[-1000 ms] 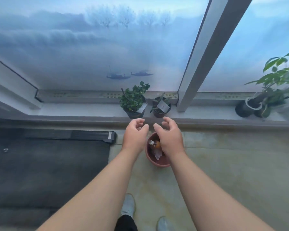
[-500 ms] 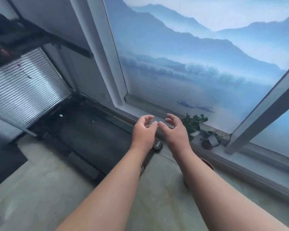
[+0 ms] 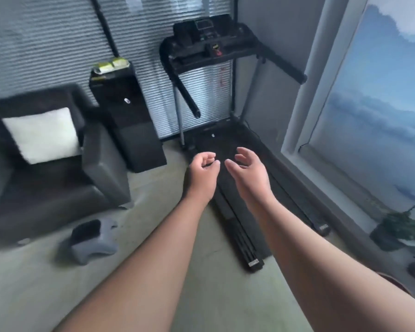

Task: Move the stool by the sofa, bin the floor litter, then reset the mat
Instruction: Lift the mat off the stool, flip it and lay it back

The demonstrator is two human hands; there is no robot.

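Observation:
My left hand (image 3: 203, 174) and my right hand (image 3: 249, 172) hover side by side over the near end of the black treadmill (image 3: 228, 168), both holding nothing. The left fingers are loosely curled and the right fingers are spread. A low grey stool with a black top (image 3: 89, 240) lies on the floor in front of the dark sofa (image 3: 58, 183), well to the left of my hands. A small white scrap (image 3: 213, 134) rests on the treadmill belt beyond my fingers. The rim of the reddish pot (image 3: 393, 281) peeks out behind my right forearm.
A white cushion (image 3: 42, 135) sits on the sofa. A black cabinet (image 3: 120, 99) and a black cube (image 3: 141, 144) stand between sofa and treadmill. Potted plants (image 3: 403, 226) line the window ledge at right. Blinds cover the far wall.
My view has swung left from the window ledge and reddish pot to the treadmill and sofa. Both hands stay raised and empty, now slightly further apart.

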